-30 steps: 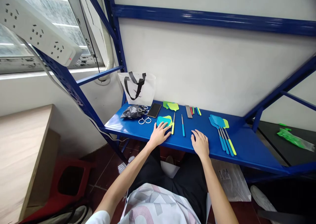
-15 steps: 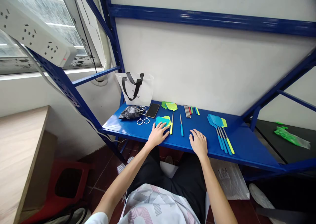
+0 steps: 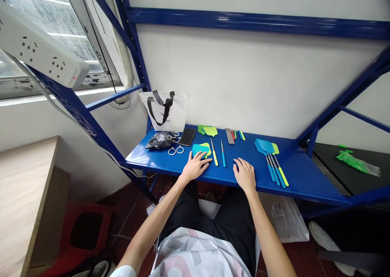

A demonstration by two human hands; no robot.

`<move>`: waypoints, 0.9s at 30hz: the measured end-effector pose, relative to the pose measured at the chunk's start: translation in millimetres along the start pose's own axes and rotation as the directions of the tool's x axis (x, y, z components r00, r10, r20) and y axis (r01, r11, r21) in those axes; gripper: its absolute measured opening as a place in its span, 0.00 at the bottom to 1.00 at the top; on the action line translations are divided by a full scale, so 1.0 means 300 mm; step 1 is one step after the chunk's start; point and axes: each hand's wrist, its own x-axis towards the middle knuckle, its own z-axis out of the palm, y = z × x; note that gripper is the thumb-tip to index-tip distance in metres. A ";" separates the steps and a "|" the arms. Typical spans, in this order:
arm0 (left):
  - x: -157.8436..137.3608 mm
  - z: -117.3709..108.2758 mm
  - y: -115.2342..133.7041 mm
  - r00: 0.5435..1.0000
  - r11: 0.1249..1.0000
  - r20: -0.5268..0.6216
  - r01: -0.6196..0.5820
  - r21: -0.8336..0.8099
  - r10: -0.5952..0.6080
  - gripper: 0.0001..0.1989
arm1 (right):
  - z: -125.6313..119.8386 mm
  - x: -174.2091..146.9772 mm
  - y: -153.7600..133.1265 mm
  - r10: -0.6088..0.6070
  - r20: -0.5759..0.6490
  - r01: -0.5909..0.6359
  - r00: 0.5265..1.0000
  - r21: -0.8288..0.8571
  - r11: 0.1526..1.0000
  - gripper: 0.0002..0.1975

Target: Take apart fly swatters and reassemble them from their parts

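Observation:
My left hand (image 3: 195,165) lies on the blue table (image 3: 170,166), fingers spread. Its fingertips reach the near edge of a blue mesh fly-swatter head (image 3: 198,148), which overlaps a yellow-green one (image 3: 207,147). Just right of these fingers are a metal rod with a yellow handle (image 3: 215,155) and one with a blue handle (image 3: 223,157). My right hand (image 3: 244,173) rests on the tabletop near the front edge, fingers loosely extended, holding nothing. To its right lie several assembled fly swatters (image 3: 272,163), fanned together, with blue and yellow handles.
At the back are green swatter heads (image 3: 209,130), bare metal rods (image 3: 229,136) and short coloured handles (image 3: 237,135). Leftward lie a phone (image 3: 187,137), white rings (image 3: 176,150), a black plastic bag (image 3: 160,140) and a white tote (image 3: 170,112). Blue frame posts (image 3: 138,61) flank the table.
The yellow-handled rod has shifted and turned, its handle end now nearer the blue-handled rod. My left fingers have moved slightly; my right hand stays put. The camera view has shifted a little.

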 end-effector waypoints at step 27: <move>0.001 -0.007 0.011 0.999 0.998 -0.026 0.033 -0.051 -0.035 0.24 | -0.007 -0.001 -0.001 0.001 -0.001 -0.001 1.000 0.012 1.000 0.24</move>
